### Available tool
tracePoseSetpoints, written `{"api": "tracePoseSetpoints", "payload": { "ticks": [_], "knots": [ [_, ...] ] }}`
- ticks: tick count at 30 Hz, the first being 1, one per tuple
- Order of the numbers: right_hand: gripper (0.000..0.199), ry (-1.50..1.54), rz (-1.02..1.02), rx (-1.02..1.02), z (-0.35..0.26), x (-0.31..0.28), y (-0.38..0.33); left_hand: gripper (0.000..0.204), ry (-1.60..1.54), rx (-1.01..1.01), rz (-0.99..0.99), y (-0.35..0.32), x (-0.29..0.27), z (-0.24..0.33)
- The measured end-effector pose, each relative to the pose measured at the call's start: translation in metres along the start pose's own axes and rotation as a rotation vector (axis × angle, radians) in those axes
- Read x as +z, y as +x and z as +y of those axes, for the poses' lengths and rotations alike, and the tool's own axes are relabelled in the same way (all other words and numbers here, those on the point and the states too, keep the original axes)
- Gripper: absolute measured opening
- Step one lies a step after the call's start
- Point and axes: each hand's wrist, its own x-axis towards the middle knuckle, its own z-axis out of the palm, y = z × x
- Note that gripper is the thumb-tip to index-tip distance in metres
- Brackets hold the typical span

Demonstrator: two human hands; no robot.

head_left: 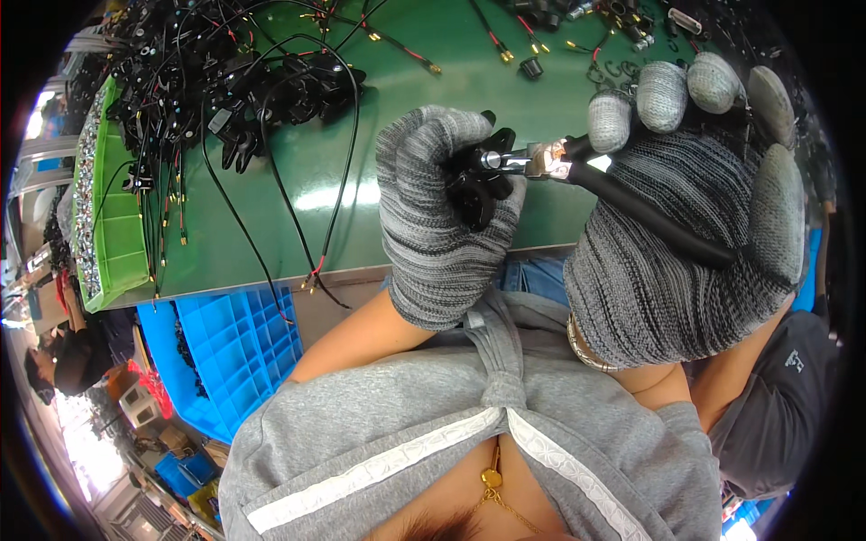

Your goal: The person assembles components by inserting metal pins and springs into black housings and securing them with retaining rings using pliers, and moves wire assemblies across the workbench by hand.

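Both hands wear grey-striped knit gloves. My left hand (442, 207) is closed around a black plastic part (478, 185), held above the front of the green table; the glove hides some of its shape. In my right hand (677, 225) is a pair of pliers (645, 216) with black handles. One handle lies across the palm, and the fingers curl loosely around the tool. The pliers' silver jaws meet the black part at its upper right side. Whether the tips grip anything there is hidden.
Black plastic parts with cables (298, 90) are heaped at the far left, some cables hanging over the front edge. A green tray (122, 243) stands at the left, and a blue crate (234, 352) sits below. Small black clips (622, 68) lie at the far right. Another person's sleeve (776, 406) is at right.
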Motion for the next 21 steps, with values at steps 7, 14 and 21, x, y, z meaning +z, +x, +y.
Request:
{"api": "tracePoseSetpoints", "payload": {
  "ticks": [7,14,21],
  "knots": [
    [0.037,-0.019,-0.06,0.03,0.006,0.008,-0.006,0.069,-0.02,-0.044,0.066,-0.006,0.0,-0.006],
    [0.052,-0.217,-0.133,-0.112,0.005,0.014,-0.017,0.064,0.023,0.207,0.223,0.0,-0.003,-0.008],
    [0.04,-0.267,0.106,-0.277,0.004,0.04,-0.03,0.07,-0.086,0.294,0.211,0.001,-0.005,-0.001]
  ]
}}
